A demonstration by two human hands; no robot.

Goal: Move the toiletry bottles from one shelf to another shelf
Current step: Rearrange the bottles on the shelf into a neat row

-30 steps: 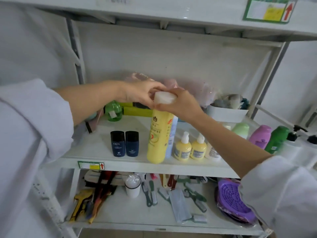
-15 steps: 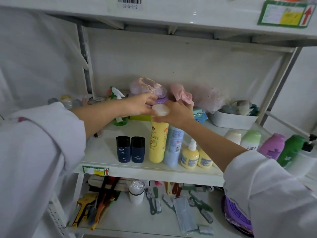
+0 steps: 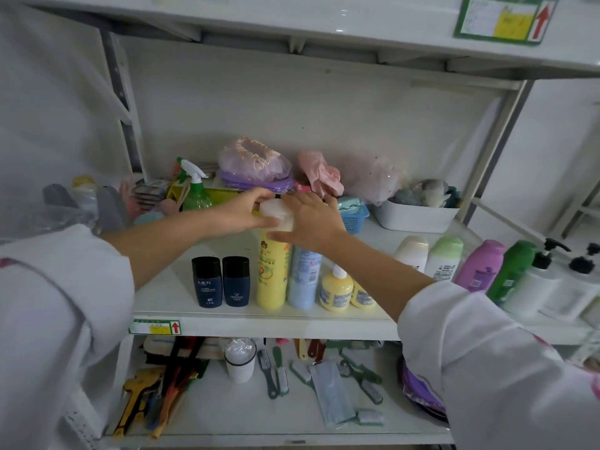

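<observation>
A tall yellow bottle (image 3: 272, 274) with a white cap (image 3: 276, 216) stands upright on the middle shelf (image 3: 259, 323), pressed against a pale blue bottle (image 3: 304, 280). My left hand (image 3: 238, 216) curls around the cap from the left. From the right, my right hand (image 3: 313, 220) lies against the cap with its fingers spread and its thumb under the cap's rim. Two dark blue bottles (image 3: 220, 282) stand to the left, and two small yellow pump bottles (image 3: 336, 289) to the right under my right forearm.
A row of white, green, purple and pump bottles (image 3: 482, 267) runs along the shelf's right end. Behind stand a green spray bottle (image 3: 194, 193), bagged items, a blue basket (image 3: 354, 218) and a white bin (image 3: 415, 218). The lower shelf (image 3: 292, 431) holds brushes and tools.
The yellow bottle has settled onto the shelf beside the blue bottle. My right hand's fingers have spread away from the cap. My left hand stays on the cap.
</observation>
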